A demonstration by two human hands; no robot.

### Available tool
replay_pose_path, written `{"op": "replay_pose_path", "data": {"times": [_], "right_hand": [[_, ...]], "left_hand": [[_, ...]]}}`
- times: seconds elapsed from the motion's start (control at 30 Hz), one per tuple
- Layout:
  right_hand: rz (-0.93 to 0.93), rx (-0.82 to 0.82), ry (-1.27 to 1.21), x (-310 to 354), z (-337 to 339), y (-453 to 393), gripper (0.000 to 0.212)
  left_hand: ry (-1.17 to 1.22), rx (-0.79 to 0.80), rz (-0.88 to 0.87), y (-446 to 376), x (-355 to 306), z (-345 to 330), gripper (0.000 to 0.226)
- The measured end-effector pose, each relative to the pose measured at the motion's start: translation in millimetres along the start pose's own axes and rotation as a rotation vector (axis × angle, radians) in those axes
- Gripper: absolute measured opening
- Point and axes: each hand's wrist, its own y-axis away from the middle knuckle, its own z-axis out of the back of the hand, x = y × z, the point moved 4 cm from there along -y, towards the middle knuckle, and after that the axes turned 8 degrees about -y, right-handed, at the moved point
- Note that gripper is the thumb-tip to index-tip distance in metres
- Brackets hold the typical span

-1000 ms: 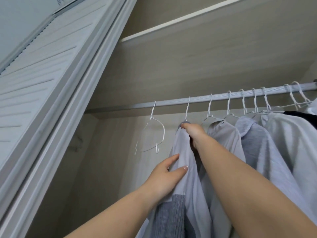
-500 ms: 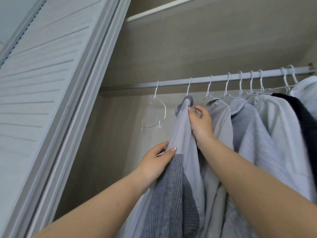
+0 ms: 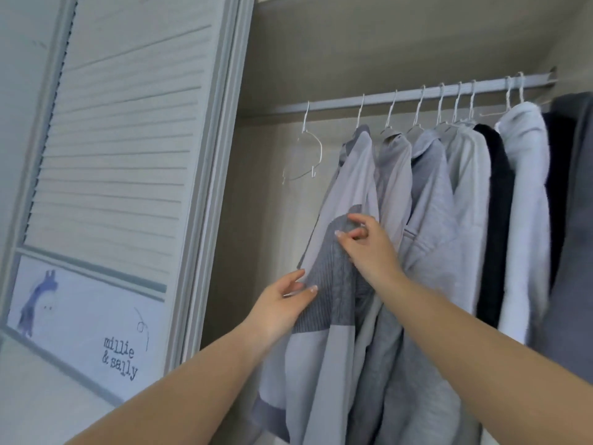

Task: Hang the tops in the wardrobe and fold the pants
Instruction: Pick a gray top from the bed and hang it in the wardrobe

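A light grey top with a darker grey knit panel (image 3: 333, 277) hangs from a white wire hanger on the wardrobe rail (image 3: 414, 95), the leftmost garment there. My left hand (image 3: 280, 305) holds the left edge of the knit panel between thumb and fingers. My right hand (image 3: 365, 247) is higher up, its curled fingers pinching the top of the same panel. Left of this top an empty white wire hanger (image 3: 304, 155) hangs on the rail. No pants are in view.
Several more tops hang to the right: grey ones (image 3: 426, 194), a black one (image 3: 494, 200), a white one (image 3: 526, 187) and a dark grey one at the far right. The louvred wardrobe door (image 3: 128, 130) stands at the left, with a printed panel below.
My right hand has come down from the top's collar at the hanger to the knit panel. My left hand slid lower along the fabric. The view has dropped and turned left.
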Motion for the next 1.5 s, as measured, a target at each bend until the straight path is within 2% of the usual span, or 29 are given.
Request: {"op": "replay_pose_path", "data": {"times": [0.4, 0.6, 0.77, 0.87, 1.0, 1.2, 1.37, 1.5], "right_hand": [[-0.198, 0.223, 0.148, -32, -20, 179, 0.047], [-0.302, 0.3, 0.245, -67, -30, 230, 0.051], [-0.35, 0.29, 0.286, -87, -34, 245, 0.052], [-0.365, 0.314, 0.3, -94, -42, 253, 0.051], [-0.385, 0.322, 0.282, -98, -52, 260, 0.048], [-0.394, 0.356, 0.31, -101, -64, 268, 0.05], [-0.393, 0.31, 0.365, -100, -65, 268, 0.053], [-0.428, 0.243, 0.414, -101, -57, 263, 0.048]], "left_hand": [[-0.023, 0.032, 0.227, 116, 63, 16, 0.048], [-0.004, 0.008, 0.289, 143, 93, 18, 0.046], [-0.018, 0.006, 0.325, 155, 113, 20, 0.044], [-0.017, -0.005, 0.333, 159, 121, 23, 0.036], [-0.016, -0.019, 0.365, 160, 131, 27, 0.048], [-0.003, -0.013, 0.398, 162, 144, 20, 0.051], [0.009, 0.013, 0.411, 164, 153, 11, 0.047], [0.029, 0.018, 0.413, 165, 157, 9, 0.032]]}}
